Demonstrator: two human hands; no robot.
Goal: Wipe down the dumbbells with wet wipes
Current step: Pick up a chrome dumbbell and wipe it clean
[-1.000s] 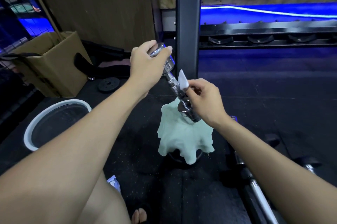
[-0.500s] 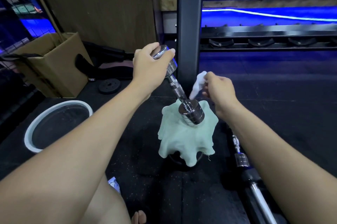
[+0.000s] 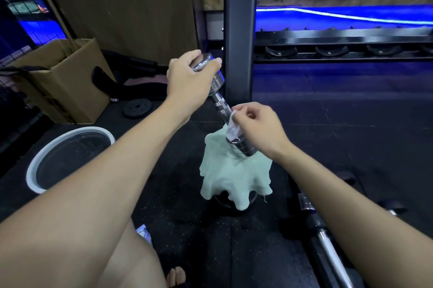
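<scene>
Over on the left a white tub (image 3: 68,159) is sitting on the black floor (image 3: 351,147), with a cardboard box (image 3: 63,81) standing behind it and a small plate (image 3: 137,108) lying nearby. None of that is being touched.

Moving in, the left hand (image 3: 187,84) is gripping the top head of a chrome dumbbell (image 3: 221,105), fingers curled around it, and holding the bar tilted so the upper end is leaning away to the left. The lower head is resting on a pale green cloth (image 3: 234,175) that is draped over something dark and round; what it is I cannot tell.

Just to the right, the right hand (image 3: 257,126) is pinching a white wipe (image 3: 233,129) and pressing it against the dumbbell where the handle is meeting the lower head. So the wiping is going on at this piece right now, and I would judge it only partly done: the wipe is touching just the lower end, and the head under the left hand's fingers is covered by that grip, so it looks still to be reached.

Further right, a bar (image 3: 328,248) with a chrome collar is lying on the floor beside the right forearm, untouched. Whether it is waiting to be wiped or is finished, nothing is showing.
</scene>
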